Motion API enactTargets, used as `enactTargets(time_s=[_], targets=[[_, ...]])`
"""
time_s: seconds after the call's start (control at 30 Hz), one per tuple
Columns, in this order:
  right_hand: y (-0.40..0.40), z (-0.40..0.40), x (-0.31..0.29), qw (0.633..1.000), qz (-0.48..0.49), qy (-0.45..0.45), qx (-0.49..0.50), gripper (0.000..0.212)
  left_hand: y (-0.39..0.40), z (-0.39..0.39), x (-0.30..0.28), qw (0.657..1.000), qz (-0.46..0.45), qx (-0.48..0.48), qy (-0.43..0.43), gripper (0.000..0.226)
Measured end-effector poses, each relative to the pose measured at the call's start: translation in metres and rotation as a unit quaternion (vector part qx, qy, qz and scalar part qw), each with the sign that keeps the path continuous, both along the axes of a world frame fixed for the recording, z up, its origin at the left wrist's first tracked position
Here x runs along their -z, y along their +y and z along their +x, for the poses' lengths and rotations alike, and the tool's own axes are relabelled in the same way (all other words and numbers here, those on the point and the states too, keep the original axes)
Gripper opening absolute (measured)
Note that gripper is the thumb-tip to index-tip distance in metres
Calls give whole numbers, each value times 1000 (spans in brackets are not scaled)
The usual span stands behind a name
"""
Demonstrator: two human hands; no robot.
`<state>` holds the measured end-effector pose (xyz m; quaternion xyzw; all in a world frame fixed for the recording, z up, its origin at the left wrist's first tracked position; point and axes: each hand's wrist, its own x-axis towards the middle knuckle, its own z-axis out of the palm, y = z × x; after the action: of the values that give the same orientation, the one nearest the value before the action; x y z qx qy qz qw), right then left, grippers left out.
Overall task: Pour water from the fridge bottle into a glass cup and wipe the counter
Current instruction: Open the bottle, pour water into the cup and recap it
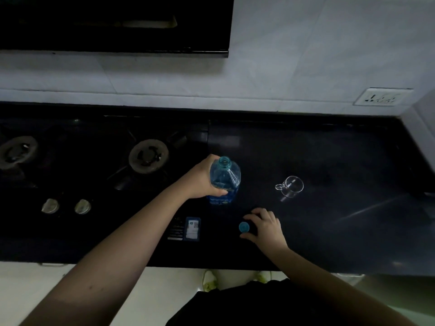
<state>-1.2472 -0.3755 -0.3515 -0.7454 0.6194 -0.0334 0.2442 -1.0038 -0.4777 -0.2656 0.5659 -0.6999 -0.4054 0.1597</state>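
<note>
A clear blue plastic water bottle (225, 182) stands upright on the black counter (341, 220), uncapped, with its mouth open at the top. My left hand (202, 180) is wrapped around its left side. Its blue cap (244, 227) lies flat on the counter nearer to me. My right hand (264, 225) rests just right of the cap, fingers spread around it; fingertips and thumb sit at its edge without closing on it. A small glass cup (291, 186) with a handle on its left stands to the right of the bottle, and looks empty.
A black gas hob with two burners (148, 156) and two round knobs (82, 206) fills the counter's left half. A label sticker (187, 228) sits at the hob's front corner. A wall socket (382, 97) is at the back right, and a dark range hood (113, 24) hangs above.
</note>
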Motion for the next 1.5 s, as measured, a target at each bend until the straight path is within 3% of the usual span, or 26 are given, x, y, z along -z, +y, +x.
enactTargets(time_s=[0.1, 0.27, 0.43, 0.57, 0.67, 0.97, 1.5], targets=[[-3, -5, -4, 997, -26, -54, 43, 63, 1, 1, 3, 1000, 3, -3, 10, 86], [-21, 3, -32, 978, -67, -174, 99, 55, 11, 4, 18, 995, 45, -41, 81, 81], [-47, 33, -74, 960, -96, -248, 84, 61, 28, 0, 44, 974, 102, -115, 164, 90], [-58, 52, -91, 961, -45, -261, 78, 83, 31, -5, 55, 971, 122, -121, 166, 85], [-63, 60, -92, 956, -6, -281, 85, 88, 29, -7, 61, 972, 119, -123, 162, 82], [-65, 59, -85, 947, 6, -308, 95, 85, 25, -8, 64, 963, 113, -147, 196, 85], [-59, 7, -73, 876, 44, -438, 197, 74, 14, -39, 52, 976, 92, -141, 139, 82]])
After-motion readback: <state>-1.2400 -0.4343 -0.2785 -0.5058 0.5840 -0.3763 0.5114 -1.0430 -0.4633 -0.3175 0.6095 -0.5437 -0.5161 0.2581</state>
